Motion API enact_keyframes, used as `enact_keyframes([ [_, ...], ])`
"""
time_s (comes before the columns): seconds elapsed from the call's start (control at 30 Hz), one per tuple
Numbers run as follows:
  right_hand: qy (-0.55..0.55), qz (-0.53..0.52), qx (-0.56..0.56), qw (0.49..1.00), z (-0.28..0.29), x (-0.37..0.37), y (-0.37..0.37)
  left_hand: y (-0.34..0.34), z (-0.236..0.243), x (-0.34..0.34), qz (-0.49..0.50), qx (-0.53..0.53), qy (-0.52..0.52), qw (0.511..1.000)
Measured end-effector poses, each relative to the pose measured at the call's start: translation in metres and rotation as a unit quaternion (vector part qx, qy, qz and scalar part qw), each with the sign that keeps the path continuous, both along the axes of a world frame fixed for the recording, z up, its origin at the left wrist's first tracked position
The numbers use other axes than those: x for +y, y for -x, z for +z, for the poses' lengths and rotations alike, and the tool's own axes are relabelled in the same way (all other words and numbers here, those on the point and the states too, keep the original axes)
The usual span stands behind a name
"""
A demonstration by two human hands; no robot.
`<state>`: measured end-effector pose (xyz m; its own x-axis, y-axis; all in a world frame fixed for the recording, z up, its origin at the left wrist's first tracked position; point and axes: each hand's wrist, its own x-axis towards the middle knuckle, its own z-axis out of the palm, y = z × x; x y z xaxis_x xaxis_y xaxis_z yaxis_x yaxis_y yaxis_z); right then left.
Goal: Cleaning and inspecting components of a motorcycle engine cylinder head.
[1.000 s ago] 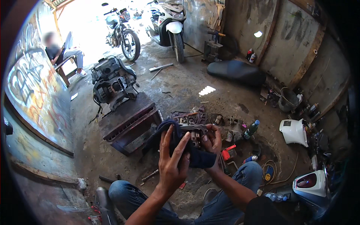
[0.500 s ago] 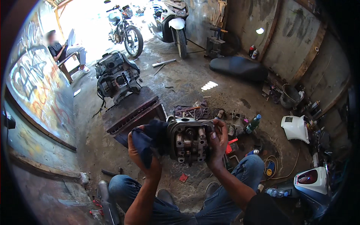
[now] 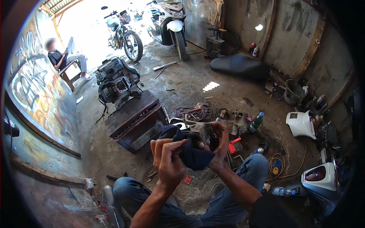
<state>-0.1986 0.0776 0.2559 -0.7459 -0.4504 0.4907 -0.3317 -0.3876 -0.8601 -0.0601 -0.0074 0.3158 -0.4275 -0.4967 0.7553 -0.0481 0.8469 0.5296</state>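
Above my knees, my right hand (image 3: 219,144) grips the right side of a greasy metal engine cylinder head (image 3: 204,131). The cylinder head is tilted, and its near face is mostly covered. My left hand (image 3: 167,159) has its fingers bent around a dark blue cloth (image 3: 196,156). The cloth drapes across the front of the cylinder head and hangs down between my hands. Where exactly the cloth touches the metal is hidden behind its folds.
An engine (image 3: 119,78) rests on a dark box (image 3: 131,119) to the left. Tools on a dark cloth (image 3: 194,113), a green bottle (image 3: 257,122) and a red funnel-like piece (image 3: 234,145) lie ahead. A black seat (image 3: 239,67) is farther back. A person (image 3: 61,59) sits far left.
My left hand has brought the cloth rightward, over the front of the cylinder head. The cylinder head has tipped, so its inner side that faced me is out of sight.
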Motion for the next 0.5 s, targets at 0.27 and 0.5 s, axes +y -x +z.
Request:
enact_keyframes([
  [0.27, -0.013, -0.010, 0.034, 0.999, 0.002, 0.003, -0.005, -0.006, -0.009, -0.029, -0.121, 0.350, -0.477, 0.797],
  [0.5, 0.031, 0.026, -0.133, 0.990, 0.012, -0.008, -0.001, 0.000, -0.078, -0.056, -0.264, 0.277, -0.430, 0.818],
])
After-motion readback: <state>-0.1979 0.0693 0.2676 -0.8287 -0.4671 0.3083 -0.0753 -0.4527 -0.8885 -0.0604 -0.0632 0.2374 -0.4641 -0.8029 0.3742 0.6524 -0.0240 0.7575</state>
